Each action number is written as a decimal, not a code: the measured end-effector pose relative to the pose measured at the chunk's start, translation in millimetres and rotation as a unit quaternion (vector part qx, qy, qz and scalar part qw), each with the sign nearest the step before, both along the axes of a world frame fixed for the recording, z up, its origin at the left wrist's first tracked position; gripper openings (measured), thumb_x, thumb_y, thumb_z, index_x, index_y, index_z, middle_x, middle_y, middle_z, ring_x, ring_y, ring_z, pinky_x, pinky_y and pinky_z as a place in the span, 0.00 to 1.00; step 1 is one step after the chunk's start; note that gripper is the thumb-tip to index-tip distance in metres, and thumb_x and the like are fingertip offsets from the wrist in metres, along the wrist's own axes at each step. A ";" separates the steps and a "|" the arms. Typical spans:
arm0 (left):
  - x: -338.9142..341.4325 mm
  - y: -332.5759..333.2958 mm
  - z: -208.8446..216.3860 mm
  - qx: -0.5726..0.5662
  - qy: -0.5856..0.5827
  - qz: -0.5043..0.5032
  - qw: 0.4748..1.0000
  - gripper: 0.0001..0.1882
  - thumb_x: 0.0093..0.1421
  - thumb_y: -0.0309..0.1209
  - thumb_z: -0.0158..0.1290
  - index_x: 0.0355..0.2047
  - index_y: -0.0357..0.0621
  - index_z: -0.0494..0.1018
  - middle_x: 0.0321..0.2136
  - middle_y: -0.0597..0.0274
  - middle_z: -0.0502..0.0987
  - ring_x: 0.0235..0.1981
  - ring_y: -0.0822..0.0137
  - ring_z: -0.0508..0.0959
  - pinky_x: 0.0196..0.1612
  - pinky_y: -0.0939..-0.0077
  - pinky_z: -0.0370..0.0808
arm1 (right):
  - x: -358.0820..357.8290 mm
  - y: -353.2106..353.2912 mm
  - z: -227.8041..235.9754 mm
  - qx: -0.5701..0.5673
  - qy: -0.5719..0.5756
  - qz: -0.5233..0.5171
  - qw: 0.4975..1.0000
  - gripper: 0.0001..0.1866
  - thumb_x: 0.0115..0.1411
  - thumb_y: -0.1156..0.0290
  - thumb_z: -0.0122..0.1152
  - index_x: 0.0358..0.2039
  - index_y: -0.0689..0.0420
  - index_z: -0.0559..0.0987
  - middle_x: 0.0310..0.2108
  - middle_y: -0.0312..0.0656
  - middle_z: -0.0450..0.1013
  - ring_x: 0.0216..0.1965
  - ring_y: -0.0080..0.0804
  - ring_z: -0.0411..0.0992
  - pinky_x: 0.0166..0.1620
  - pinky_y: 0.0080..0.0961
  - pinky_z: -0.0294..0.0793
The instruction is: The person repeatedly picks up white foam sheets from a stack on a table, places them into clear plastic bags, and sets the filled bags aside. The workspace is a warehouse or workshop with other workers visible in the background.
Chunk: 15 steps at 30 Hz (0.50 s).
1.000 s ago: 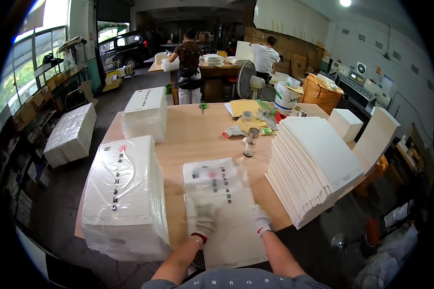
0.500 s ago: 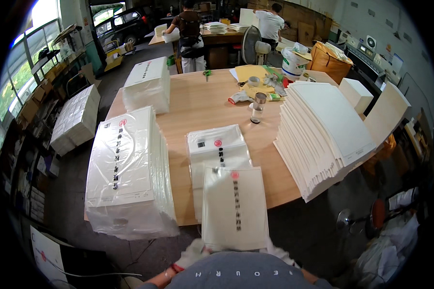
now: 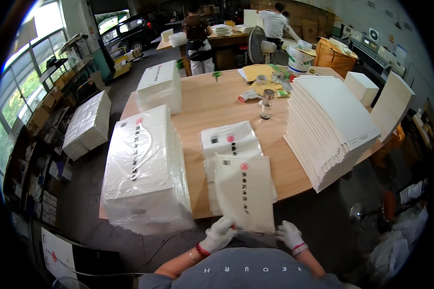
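A cream paper envelope with a red round mark and a column of dark print lies at the table's near edge, its lower end reaching toward me. My left hand, in a white knit glove with a red cuff, is closed at its lower left corner; the fingers seem to pinch the edge. My right hand, gloved the same way, is beside the lower right corner with its fingers apart. Dark, see-through film shows between the hands. Partly beneath the envelope lies a clear plastic bag around another printed envelope.
At left stand a tall stack of bagged envelopes and a smaller stack. A large fanned stack of paper stands at right. Behind are a glass bottle, green scissors and a fan. Two people work at a far table.
Both hands have come up into fuller view, the right one apart from the envelope's corner. The envelope sits slightly higher and its lower left part bends. The whole view has shifted.
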<state>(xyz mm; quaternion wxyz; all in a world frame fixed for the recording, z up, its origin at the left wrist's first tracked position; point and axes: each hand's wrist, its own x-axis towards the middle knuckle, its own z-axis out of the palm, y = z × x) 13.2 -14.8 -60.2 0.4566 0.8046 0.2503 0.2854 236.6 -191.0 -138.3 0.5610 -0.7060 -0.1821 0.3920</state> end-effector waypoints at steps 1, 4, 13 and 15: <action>3.4 2.2 23.3 0.043 -0.003 -0.005 0.999 0.06 0.42 0.19 0.48 0.22 0.42 0.65 0.22 0.58 0.67 0.22 0.60 0.70 0.24 0.73 0.67 | -4.4 12.7 -12.5 0.022 -0.133 0.116 0.984 0.17 0.58 0.67 0.50 0.45 0.62 0.71 0.36 0.41 0.71 0.36 0.25 0.69 0.40 0.24 0.71; -14.4 17.3 73.6 0.179 -0.064 0.021 0.982 0.07 0.40 0.19 0.50 0.18 0.45 0.66 0.20 0.60 0.68 0.20 0.62 0.70 0.23 0.74 0.68 | -38.2 66.9 17.7 0.127 0.096 0.096 0.983 0.18 0.57 0.68 0.50 0.46 0.63 0.70 0.40 0.39 0.69 0.40 0.25 0.67 0.43 0.24 0.69; -145.8 85.6 108.7 0.219 -0.324 0.537 0.747 0.07 0.61 0.29 0.38 0.27 0.44 0.64 0.26 0.70 0.63 0.30 0.74 0.64 0.34 0.83 0.62 | -134.9 231.7 145.9 0.176 0.229 0.473 0.832 0.18 0.59 0.66 0.50 0.47 0.62 0.67 0.30 0.37 0.69 0.28 0.27 0.70 0.31 0.23 0.74; -182.3 114.9 91.4 0.085 -0.432 0.479 0.760 0.06 0.59 0.28 0.39 0.28 0.44 0.64 0.26 0.70 0.63 0.30 0.74 0.64 0.35 0.81 0.63 | -170.1 244.8 131.4 0.140 0.272 0.514 0.801 0.20 0.60 0.64 0.50 0.48 0.63 0.66 0.27 0.36 0.69 0.24 0.27 0.69 0.28 0.23 0.74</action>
